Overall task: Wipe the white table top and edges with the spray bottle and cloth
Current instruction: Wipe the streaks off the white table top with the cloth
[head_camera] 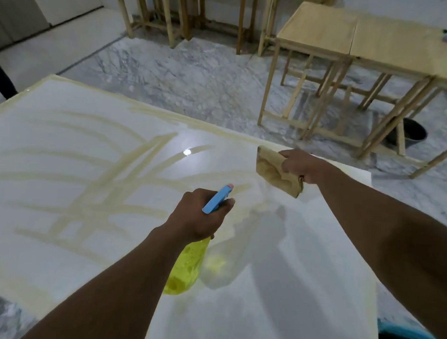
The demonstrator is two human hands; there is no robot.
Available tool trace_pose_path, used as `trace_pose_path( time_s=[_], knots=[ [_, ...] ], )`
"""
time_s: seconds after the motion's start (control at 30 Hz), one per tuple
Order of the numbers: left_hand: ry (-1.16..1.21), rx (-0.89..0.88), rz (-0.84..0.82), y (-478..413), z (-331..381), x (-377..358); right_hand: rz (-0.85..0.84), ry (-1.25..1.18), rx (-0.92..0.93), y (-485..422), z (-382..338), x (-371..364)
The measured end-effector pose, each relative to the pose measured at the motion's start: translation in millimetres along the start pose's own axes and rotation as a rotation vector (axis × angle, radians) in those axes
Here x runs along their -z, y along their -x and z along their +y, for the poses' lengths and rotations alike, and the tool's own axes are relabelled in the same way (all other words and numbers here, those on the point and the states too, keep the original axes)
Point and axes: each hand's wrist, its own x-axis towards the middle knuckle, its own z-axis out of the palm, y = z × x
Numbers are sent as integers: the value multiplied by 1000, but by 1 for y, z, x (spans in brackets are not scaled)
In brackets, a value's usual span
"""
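Table [60, 159] is showing yellowish streaks across its left half. Left hand [198, 215] is gripping the bottle [188, 264] at the neck, fingers curled round it, blue nozzle pointing far-right, yellow body hanging over mid-table. Right hand [301, 166] is clutching the cloth [274, 172], fingers clamped on it, near the far right edge; can't tell if it's touching. Wooden tables [356, 38] are standing beyond, with a bucket [413, 132] sitting underneath.
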Motion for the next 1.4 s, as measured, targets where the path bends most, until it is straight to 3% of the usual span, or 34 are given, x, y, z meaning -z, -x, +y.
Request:
trace_pose_path(
  time_s=[0.1, 0.17, 0.27, 0.4, 0.63, 1.1, 1.2, 1.3, 1.4],
  knots=[
    [-12, -30, 0, -32, 11, -3, 133, 326, 135, -49, -10, 17],
    [-35, -41, -15, -47, 13, -7, 124, 489, 172, -78, 4, 14],
    [-63, -57, -24, -57, 12, -12, 24, 565, 162, -102, 49, -14],
    [-32, -47, -13, -56, 3, -10, 170, 591, 238, -104, 91, -58],
    [-21, -29, 0, -14, -25, 5, 186, 607, 298, -28, 97, -123],
    [24, -52, -51, 161, -126, 58, 112, 576, 319, 199, 107, -339],
    [22, -42, -80, 177, -132, 65, 22, 452, 278, 230, 95, -353],
    [52, -25, -107, 177, -130, 69, 54, 201, 230, 242, 69, -324],
    [97, -28, -100, 162, -122, 71, -24, -428, -88, 226, 49, -274]
  ],
)
